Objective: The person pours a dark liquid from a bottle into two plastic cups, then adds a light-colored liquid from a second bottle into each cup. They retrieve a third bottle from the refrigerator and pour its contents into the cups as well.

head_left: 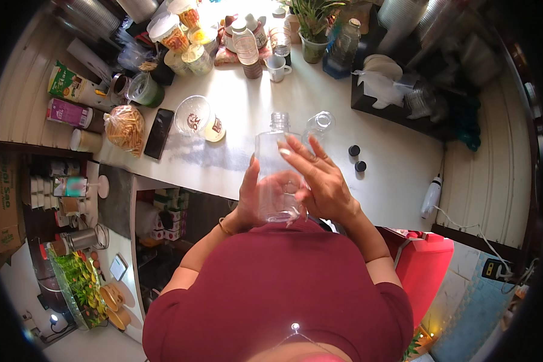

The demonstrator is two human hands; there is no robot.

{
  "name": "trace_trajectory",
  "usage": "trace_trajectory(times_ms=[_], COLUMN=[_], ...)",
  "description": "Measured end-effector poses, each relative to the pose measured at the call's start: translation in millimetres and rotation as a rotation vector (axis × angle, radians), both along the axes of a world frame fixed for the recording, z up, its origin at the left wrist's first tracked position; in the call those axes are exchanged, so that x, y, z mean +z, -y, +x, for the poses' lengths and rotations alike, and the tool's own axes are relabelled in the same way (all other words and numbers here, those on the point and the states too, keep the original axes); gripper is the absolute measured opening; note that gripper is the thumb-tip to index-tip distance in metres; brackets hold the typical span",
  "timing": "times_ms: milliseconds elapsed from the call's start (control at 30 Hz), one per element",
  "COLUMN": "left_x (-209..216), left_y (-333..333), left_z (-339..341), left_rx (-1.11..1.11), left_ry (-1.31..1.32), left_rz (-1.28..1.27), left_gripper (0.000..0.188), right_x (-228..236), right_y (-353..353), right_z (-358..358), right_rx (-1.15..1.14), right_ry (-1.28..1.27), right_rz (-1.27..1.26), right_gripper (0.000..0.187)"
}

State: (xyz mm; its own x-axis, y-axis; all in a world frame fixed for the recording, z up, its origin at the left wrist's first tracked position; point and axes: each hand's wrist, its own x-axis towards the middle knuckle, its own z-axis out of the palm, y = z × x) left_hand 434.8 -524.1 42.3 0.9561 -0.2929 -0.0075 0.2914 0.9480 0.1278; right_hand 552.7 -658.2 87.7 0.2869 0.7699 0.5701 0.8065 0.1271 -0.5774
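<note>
A clear, uncapped plastic bottle [268, 146] is upright in front of my chest, its neck toward the far side of the counter. My left hand [253, 196] is wrapped round it from behind, the fingers showing through the clear wall. With fingers stretched out, my right hand [326, 181] lies against the bottle's right side. Beyond that hand, a second clear bottle [320, 123] is on the white counter [392, 196]. Two black caps [360, 166] lie to the right of my right hand.
Left on the counter are a clear printed cup [193, 116], a small cup [215, 130], a phone [158, 134] and a bag of sticks [125, 131]. Farther back stand a brown-bottomed bottle [247, 51], a white mug [277, 68] and a potted plant [312, 45]. A black organizer [392, 114] stands right.
</note>
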Motion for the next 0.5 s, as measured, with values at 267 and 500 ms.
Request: trace_trajectory(times_ms=[267,500], left_x=[16.0,29.5], left_y=[-9.1,-3.1], left_z=[7.8,12.8], left_rx=[0.086,-0.027], left_ry=[0.084,0.097], left_rz=[0.373,0.437], left_gripper=[0.097,0.110], right_x=[-15.1,-3.0], right_y=[14.7,32.4], right_z=[-16.7,-16.2], right_rx=[0.612,0.443], right_ry=[-0.565,-0.893], right_rz=[0.207,0.386], right_gripper=[0.018,0.022])
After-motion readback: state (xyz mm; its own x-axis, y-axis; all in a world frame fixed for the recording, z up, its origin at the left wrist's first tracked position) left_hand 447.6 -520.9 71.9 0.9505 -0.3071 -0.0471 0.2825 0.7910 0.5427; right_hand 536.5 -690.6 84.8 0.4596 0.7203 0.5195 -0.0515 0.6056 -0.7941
